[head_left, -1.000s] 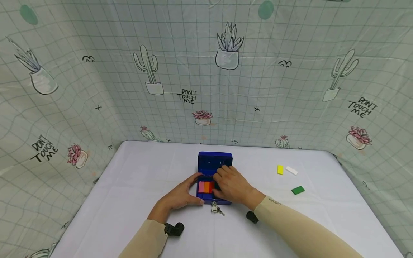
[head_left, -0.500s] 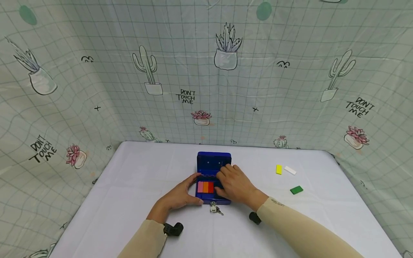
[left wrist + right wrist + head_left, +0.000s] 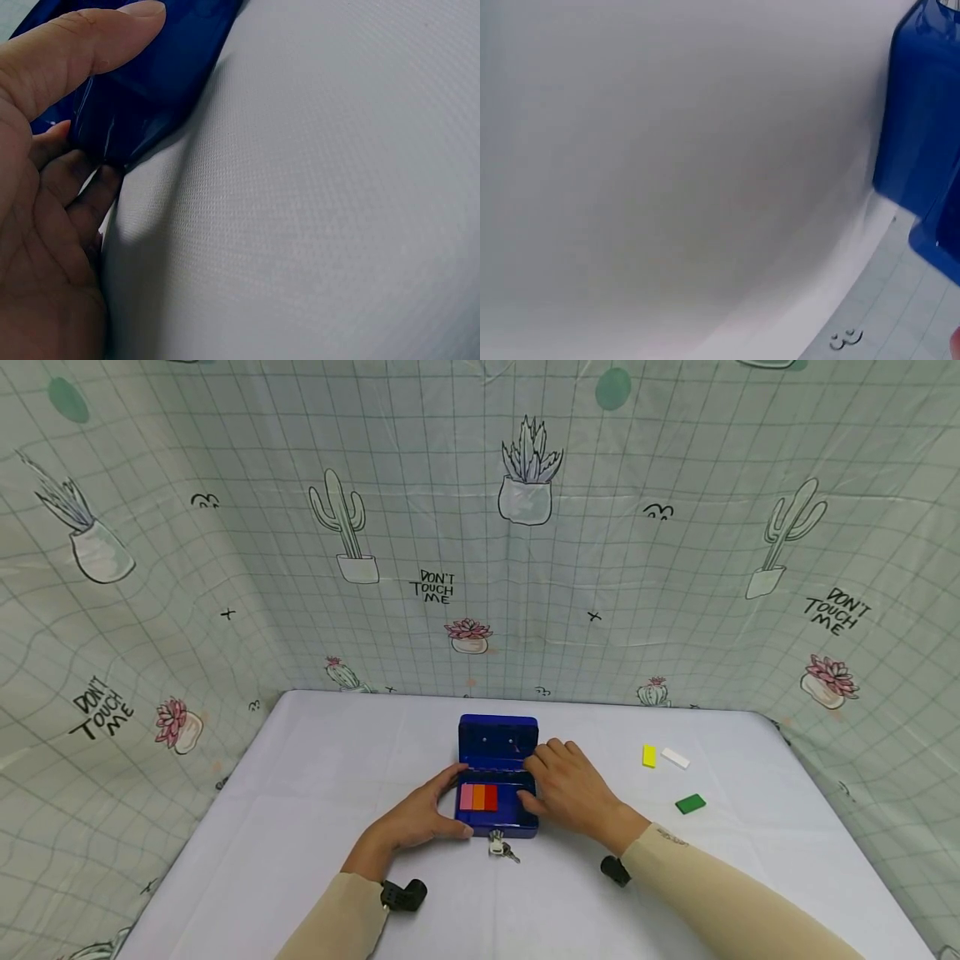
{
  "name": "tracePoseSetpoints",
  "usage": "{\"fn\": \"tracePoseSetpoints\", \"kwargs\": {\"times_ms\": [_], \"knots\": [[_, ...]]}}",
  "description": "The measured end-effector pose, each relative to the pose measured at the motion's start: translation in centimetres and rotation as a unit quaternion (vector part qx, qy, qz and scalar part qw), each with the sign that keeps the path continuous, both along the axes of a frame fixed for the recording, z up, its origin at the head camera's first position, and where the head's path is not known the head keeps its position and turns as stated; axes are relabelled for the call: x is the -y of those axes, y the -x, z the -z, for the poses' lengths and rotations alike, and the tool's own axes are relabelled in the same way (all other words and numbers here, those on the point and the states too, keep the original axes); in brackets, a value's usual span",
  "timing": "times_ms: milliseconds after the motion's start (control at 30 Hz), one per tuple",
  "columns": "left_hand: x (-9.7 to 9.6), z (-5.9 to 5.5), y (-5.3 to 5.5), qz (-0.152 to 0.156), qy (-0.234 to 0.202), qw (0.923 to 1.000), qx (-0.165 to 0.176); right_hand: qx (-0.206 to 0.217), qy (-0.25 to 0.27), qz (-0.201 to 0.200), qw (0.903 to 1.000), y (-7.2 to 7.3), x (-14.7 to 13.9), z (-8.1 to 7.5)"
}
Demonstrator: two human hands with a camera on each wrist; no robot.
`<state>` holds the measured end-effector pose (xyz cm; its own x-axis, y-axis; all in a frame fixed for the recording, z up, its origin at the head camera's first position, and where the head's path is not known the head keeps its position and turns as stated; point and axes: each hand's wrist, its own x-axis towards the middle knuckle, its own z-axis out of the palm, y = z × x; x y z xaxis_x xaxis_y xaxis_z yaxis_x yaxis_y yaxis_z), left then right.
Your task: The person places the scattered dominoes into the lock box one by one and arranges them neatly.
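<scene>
A small blue metal cash box lies with its lid raised in the head view. Inside, on its left half, pink, orange and red blocks lie side by side. My left hand grips the box's left end, thumb at the front and fingers toward the back; the left wrist view shows this grip on the blue box. At the box's right edge is my right hand, fingers loosely bent, thumb over the rim, nothing visible in it. The right wrist view catches the box's blue side.
Keys hang from the lock at the box front. To the right on the white table lie a yellow block, a white block and a green block. A patterned cloth stands behind.
My right hand has moved right, from beside the red block to the box's right edge, uncovering the red block and the bare box floor. My left hand keeps its place on the box.
</scene>
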<state>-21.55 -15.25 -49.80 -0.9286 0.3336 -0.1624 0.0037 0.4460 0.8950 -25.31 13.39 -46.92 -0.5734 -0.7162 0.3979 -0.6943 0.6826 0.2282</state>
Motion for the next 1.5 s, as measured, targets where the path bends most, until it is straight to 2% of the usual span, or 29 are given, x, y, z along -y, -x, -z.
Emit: {"fn": "tracePoseSetpoints", "kwargs": {"times_ms": [333, 867, 1200, 1500], "knots": [[0.0, -0.1, -0.1, -0.002, 0.0, 1.0, -0.001, -0.022, 0.042, -0.005, 0.9989, 0.2, -3.3, 0.8], [0.0, 0.3, -0.1, -0.003, 0.004, 1.0, -0.004, -0.031, 0.045, 0.037, 0.9979, -0.4, -10.4, 1.8], [-0.1, 0.3, -0.1, -0.007, 0.015, 0.9999, -0.004, 0.004, 0.015, 0.099, 0.995, -1.3, -15.0, 1.9], [-0.1, 0.2, -0.1, -0.003, 0.012, 0.9999, -0.005, 0.013, -0.001, 0.14, 0.99, -2.3, -19.0, 2.0]]}}
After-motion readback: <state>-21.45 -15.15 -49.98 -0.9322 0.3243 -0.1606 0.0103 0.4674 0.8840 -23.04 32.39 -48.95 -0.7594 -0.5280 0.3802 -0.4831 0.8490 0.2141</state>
